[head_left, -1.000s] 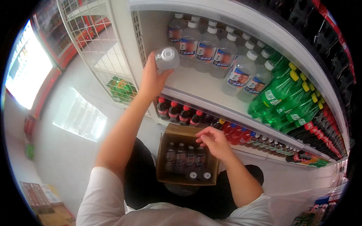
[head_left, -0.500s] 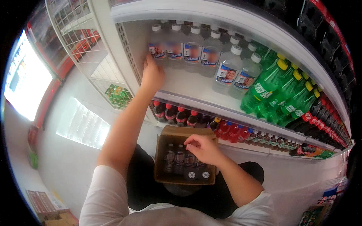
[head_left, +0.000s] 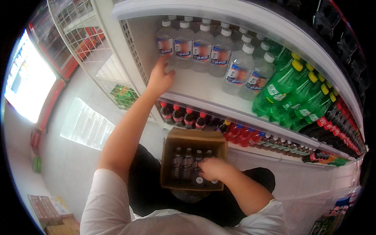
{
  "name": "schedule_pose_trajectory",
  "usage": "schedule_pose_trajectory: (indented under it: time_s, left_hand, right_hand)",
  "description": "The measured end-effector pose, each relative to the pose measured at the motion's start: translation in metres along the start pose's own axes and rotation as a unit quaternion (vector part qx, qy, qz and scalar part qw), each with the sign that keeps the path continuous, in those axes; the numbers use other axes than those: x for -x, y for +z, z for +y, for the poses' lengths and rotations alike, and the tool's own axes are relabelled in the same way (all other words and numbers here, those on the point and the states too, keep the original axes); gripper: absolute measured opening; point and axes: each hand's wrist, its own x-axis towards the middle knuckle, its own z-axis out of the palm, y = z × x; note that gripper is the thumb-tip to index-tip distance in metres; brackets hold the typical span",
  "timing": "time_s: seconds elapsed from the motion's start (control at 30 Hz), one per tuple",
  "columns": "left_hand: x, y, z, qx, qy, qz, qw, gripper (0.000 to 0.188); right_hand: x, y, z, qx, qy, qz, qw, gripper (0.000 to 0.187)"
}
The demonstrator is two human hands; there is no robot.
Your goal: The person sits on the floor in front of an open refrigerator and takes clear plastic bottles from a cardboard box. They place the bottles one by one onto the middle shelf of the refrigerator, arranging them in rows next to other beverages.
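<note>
My left hand (head_left: 161, 76) is raised at the left end of the shelf, its index finger stretched out and thumb apart, with nothing held. Its fingertips are just below the label of the leftmost clear bottle (head_left: 165, 39), which has a white cap; whether they touch cannot be told. An open cardboard box (head_left: 167, 178) stands between my knees, with several dark-looking bottles (head_left: 187, 164) inside. Down in the right side of this box is my right hand (head_left: 215, 169), its fingers bent toward the bottles. Their tips are partly hidden, so any grip does not show.
Several clear bottles (head_left: 203, 47) stand in rows across the shelf (head_left: 196, 80). Green bottles with yellow caps (head_left: 276, 92) are to their right, then dark cola bottles (head_left: 329, 121). Red and dark bottles (head_left: 243, 137) line the lower shelf. A white wire rack (head_left: 78, 43) stands left.
My right hand has gone down from above the box into it, among the bottles. My left hand has drawn slightly down from the leftmost bottle's label. The view has shifted a little.
</note>
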Motion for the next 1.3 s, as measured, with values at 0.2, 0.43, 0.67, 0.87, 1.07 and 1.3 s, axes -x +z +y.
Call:
schedule_pose_trajectory:
  time_s: [0.2, 0.43, 0.67, 0.87, 1.07, 1.3]
  left_hand:
    - [0.083, 0.000, 0.063, -0.093, 0.185, -0.076, 0.975, 0.043]
    - [0.152, 0.015, 0.066, -0.054, 0.236, -0.387, 0.890, 0.022]
    - [0.151, 0.020, 0.054, -0.126, 0.218, -0.499, 0.829, 0.022]
    - [0.149, 0.013, 0.046, -0.152, 0.179, -0.516, 0.824, 0.024]
    - [0.143, 0.010, 0.049, -0.122, 0.165, -0.513, 0.833, 0.027]
    - [0.135, 0.007, 0.057, -0.037, 0.094, -0.559, 0.823, 0.038]
  right_hand:
    - [-0.026, 0.050, 0.000, -0.013, 0.029, -0.124, 0.992, 0.053]
    - [-0.050, 0.063, -0.002, 0.018, 0.023, -0.117, 0.993, 0.066]
    - [-0.086, 0.067, -0.005, 0.019, -0.063, -0.120, 0.991, 0.051]
    - [-0.071, 0.031, 0.007, -0.085, -0.088, 0.021, 0.992, 0.054]
    - [-0.090, 0.042, 0.036, -0.142, -0.112, 0.049, 0.982, 0.065]
    - [-0.036, -0.019, 0.045, -0.308, -0.149, 0.133, 0.930, 0.053]
